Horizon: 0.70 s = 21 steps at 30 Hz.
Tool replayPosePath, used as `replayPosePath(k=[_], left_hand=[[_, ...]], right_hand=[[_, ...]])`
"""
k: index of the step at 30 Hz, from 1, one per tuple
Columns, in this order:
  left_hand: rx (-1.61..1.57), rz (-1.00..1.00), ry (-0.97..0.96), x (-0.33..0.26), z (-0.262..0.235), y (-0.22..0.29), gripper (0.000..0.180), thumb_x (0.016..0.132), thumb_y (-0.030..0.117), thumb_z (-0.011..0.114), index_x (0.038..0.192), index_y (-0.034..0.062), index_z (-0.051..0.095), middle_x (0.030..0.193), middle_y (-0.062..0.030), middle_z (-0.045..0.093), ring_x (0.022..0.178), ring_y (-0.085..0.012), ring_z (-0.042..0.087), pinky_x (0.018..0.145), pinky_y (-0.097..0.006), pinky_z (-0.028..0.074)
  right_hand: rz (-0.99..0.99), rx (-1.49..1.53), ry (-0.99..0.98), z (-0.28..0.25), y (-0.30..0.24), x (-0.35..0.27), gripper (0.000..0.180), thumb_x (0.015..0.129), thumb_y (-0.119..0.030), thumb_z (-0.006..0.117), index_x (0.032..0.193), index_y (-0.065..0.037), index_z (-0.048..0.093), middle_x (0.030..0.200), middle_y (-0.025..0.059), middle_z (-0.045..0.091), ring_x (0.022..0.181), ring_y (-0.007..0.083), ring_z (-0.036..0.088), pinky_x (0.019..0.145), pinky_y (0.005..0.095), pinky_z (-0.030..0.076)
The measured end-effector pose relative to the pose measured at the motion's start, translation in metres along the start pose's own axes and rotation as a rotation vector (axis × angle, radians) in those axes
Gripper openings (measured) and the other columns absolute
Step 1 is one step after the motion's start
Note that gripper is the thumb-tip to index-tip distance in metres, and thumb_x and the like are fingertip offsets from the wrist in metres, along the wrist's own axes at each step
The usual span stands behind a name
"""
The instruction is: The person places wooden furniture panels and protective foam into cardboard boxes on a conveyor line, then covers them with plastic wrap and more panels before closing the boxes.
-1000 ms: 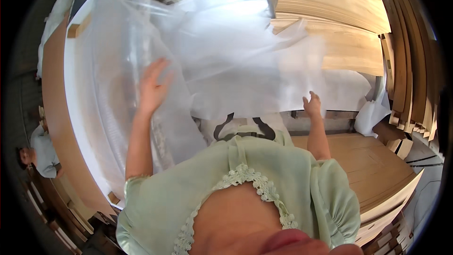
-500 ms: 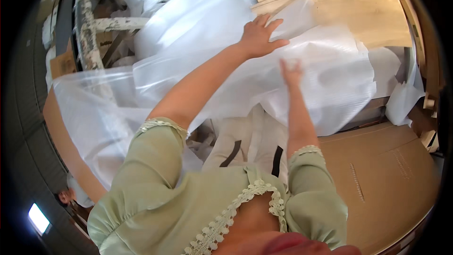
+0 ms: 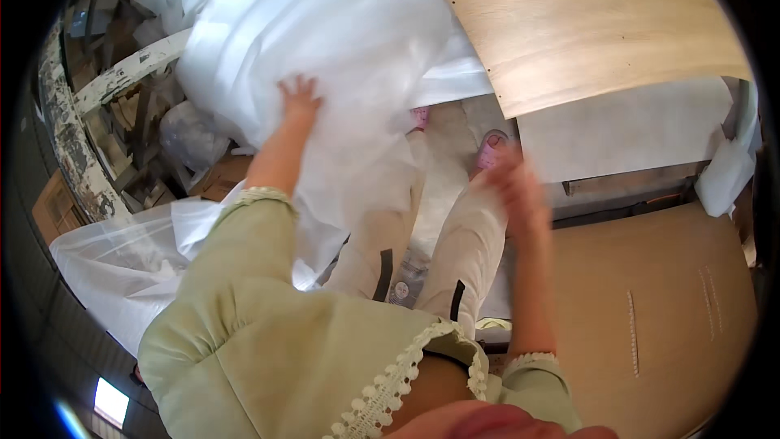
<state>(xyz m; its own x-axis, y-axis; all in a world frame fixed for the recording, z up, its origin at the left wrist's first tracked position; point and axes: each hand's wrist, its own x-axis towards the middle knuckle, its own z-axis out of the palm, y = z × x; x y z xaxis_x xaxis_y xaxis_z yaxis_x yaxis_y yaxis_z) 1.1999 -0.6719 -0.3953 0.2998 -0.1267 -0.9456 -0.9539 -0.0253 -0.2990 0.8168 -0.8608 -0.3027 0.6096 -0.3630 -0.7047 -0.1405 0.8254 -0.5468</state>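
Observation:
A large sheet of white packing foam [image 3: 341, 41] is bunched up in front of me and spreads toward the far left. My left hand [image 3: 301, 97] presses against it with the fingers spread apart. My right hand [image 3: 517, 195] is over my right leg, below the near corner of a thin light wooden panel [image 3: 601, 28]. Motion smears its fingers, and nothing held shows in it. The bare panel lies over a white-covered stack [image 3: 626, 130]. Loose, thinner foam [image 3: 122, 256] hangs beside my left arm.
A frame with peeling white paint [image 3: 77, 146] stands at left, with scraps and a clear plastic bag [image 3: 192, 136] behind it. A brown cardboard sheet [image 3: 666, 309] lies at right. My feet, in pink shoes [image 3: 490, 150], are on the floor between.
The foam has moved left off the wooden panel and gathered into a bulge, uncovering the panel and my feet. My left hand moved left and nearer; my right hand came nearer to me.

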Motion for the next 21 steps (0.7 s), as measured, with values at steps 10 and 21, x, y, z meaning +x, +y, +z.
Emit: replayPosePath(k=[10,21], left_hand=[[-0.963,0.472,0.671,0.055,-0.251,0.003,0.030,0.075,0.029,0.054,0.061,0.0047,0.062,0.059,-0.0098,0.060,0.056,-0.0192,0.058,0.051,-0.036,0.044],[-0.694,0.198,0.646,0.132,-0.287,0.071,0.062,0.074,0.057,0.050,0.106,0.0045,0.057,0.100,-0.0160,0.059,0.090,-0.0285,0.057,0.079,-0.038,0.044]], right_hand=[[0.161,-0.152,0.906,-0.120,0.076,0.146,0.073,0.076,-0.046,0.066,0.121,0.008,0.044,0.091,0.0095,0.058,0.078,0.0150,0.056,0.054,0.0247,0.041],[0.023,0.385,0.616,-0.157,0.095,0.140,0.059,0.090,-0.041,0.049,0.122,0.007,0.038,0.124,0.0142,0.045,0.113,0.0242,0.045,0.098,0.0377,0.036]])
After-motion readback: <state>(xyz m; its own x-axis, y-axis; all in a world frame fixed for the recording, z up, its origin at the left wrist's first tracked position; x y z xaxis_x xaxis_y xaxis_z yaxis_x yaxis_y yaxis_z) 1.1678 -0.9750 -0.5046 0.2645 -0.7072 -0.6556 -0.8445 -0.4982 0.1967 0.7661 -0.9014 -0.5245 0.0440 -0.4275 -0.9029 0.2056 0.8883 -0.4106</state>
